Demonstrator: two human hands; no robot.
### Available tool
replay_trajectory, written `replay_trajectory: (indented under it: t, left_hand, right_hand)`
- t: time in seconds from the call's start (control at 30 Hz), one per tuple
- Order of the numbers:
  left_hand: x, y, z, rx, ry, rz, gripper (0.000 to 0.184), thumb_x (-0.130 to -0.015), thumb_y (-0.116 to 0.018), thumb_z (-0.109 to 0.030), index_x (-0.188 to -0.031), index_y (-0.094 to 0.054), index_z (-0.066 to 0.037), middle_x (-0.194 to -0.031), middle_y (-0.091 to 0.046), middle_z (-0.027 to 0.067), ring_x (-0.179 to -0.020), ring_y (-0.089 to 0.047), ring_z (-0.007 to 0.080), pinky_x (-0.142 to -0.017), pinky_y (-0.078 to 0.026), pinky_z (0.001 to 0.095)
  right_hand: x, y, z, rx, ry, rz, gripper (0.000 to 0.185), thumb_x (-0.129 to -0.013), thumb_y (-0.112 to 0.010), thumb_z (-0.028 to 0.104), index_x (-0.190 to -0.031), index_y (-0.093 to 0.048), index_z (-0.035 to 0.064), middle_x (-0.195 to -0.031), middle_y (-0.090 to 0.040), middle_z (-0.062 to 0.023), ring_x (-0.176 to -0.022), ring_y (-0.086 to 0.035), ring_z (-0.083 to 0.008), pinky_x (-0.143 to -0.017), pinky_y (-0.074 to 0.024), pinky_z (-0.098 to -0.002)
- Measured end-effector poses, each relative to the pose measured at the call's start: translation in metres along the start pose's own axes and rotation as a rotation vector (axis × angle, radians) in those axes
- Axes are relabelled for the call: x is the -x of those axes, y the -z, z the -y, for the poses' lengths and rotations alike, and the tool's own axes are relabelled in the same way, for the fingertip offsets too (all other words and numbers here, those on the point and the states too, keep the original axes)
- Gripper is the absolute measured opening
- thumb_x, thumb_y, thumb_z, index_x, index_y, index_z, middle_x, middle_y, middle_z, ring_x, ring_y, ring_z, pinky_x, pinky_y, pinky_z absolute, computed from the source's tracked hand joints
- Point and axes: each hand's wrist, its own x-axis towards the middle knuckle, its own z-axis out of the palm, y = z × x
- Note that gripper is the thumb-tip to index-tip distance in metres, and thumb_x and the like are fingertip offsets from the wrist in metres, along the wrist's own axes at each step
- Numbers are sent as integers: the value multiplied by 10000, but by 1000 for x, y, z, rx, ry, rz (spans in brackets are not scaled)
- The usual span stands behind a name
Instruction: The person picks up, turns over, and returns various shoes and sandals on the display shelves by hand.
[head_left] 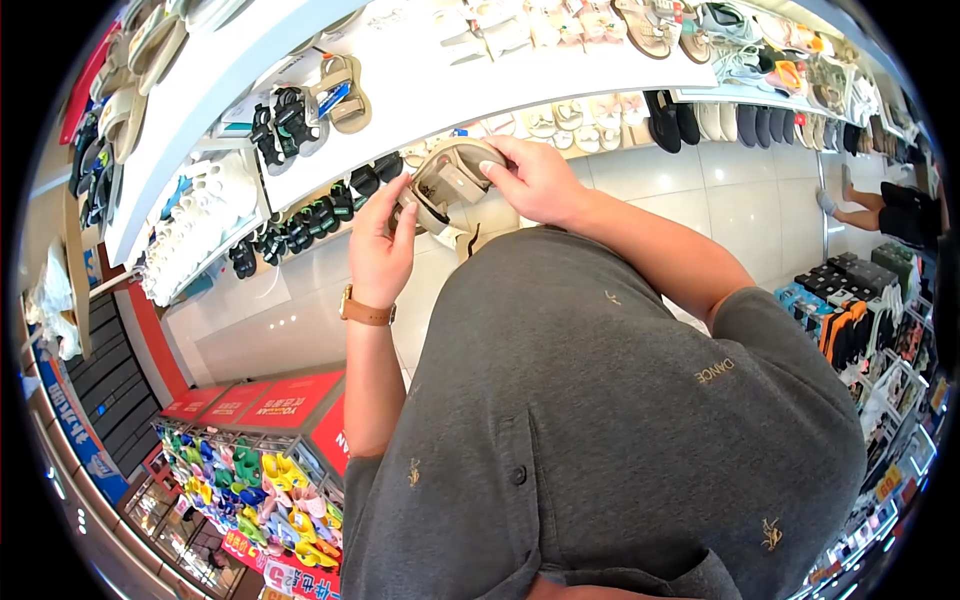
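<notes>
Grey buttoned shirt (610, 390) fills the near field; both forearms reach out beyond it. Tan strapped sandal (456, 180) is held up between the hands, over the tiled floor (650, 172) and just short of the white display shelf (590, 82). Left hand (380, 250), watch (368, 309) at the wrist: thumb and fingers parted only by the sandal's near edge, gripping it. Right hand (540, 182): fingers curled over the opposite end, thumb turned in against it; exact contact of the hidden fingertips cannot be told. Pale flap or strap (466, 240) hangs below; its attachment is unclear. Handling judgement: two-ended support suits this soft, open upper; light, even pressure on the firmer rim should avoid creasing the straps, and the loose part is best kept clear of the left thumb.
</notes>
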Motion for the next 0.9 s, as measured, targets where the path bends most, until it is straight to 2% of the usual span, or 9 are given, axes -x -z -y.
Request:
replay_trajectory:
  t: [0.17, 0.27, 0.37, 0.47, 0.5, 0.53, 0.63, 0.87, 0.9]
  left_hand:
    - [3, -4, -11, -181, 38, -51, 411, -928, -682, -111, -1331, -625, -55, -1298, -641, 165, -1206, -591, 317, -1024, -452, 395]
    - [1, 0, -26, -429, -165, -174, 442, -893, -722, -148, -1313, -628, -48, -1322, -622, 166, -1237, -568, 343, -1093, -388, 452]
    - [-2, -2, -38, -409, -247, -109, 460, -867, -750, -182, -1289, -635, -42, -1306, -627, 159, -1251, -561, 351, -1131, -338, 495]
    - [-1, -11, -36, -410, -239, -93, 396, -844, -787, -195, -1200, -682, -58, -1228, -669, 124, -1232, -594, 300, -1120, -364, 460]
    - [-1, -14, -36, -410, -240, -88, 378, -840, -794, -189, -1181, -692, -63, -1210, -680, 115, -1225, -603, 290, -1117, -372, 447]
    - [-2, -16, -40, -381, -243, -130, 268, -829, -798, -164, -1067, -714, -73, -1133, -701, 88, -1153, -638, 256, -1067, -397, 429]
    - [0, -17, -40, -405, -299, -178, 189, -815, -794, -118, -983, -715, -81, -1033, -717, 72, -1030, -672, 252, -981, -434, 413]
    - [11, -19, -84, -362, -617, -59, 191, -752, -800, -17, -896, -693, -79, -871, -693, 33, -829, -669, 215, -844, -458, 367]
    - [10, -19, -82, -340, -592, -69, 192, -752, -801, -17, -898, -692, -79, -870, -694, 33, -829, -669, 214, -842, -457, 367]
  right_hand:
    - [4, -2, -2, 7, 5, 7, 243, -952, -614, 193, -1128, -659, 31, -796, -675, -182, -711, -658, -354, -652, -495, -422]
    - [5, -2, 1, 15, 32, 8, 247, -947, -621, 189, -1135, -657, 32, -808, -679, -186, -722, -665, -354, -659, -506, -419]
    - [4, -5, 3, -4, 104, 11, 256, -942, -629, 189, -1143, -655, 32, -833, -684, -193, -744, -674, -359, -674, -521, -416]
    - [4, -11, 4, 28, 157, 55, 235, -973, -616, 144, -1162, -662, 11, -806, -687, -125, -654, -614, -188, -634, -496, -321]
    - [4, -11, 4, 35, 153, 59, 232, -972, -618, 148, -1155, -663, 12, -802, -684, -128, -653, -615, -195, -633, -496, -326]
    - [3, -12, 4, 42, 149, 62, 230, -971, -619, 152, -1148, -664, 13, -798, -681, -132, -652, -617, -203, -632, -496, -332]
    - [3, -13, 3, 89, 159, 57, 225, -966, -623, 161, -1132, -666, 16, -774, -672, -131, -641, -613, -208, -626, -492, -344]
    - [-4, -11, 5, 109, 6, 71, 221, -954, -631, 178, -1096, -679, 15, -736, -660, -150, -612, -608, -228, -604, -480, -360]
    - [-4, -12, 4, 105, 23, 55, 225, -954, -631, 183, -1093, -679, 14, -736, -659, -152, -611, -609, -231, -602, -479, -361]
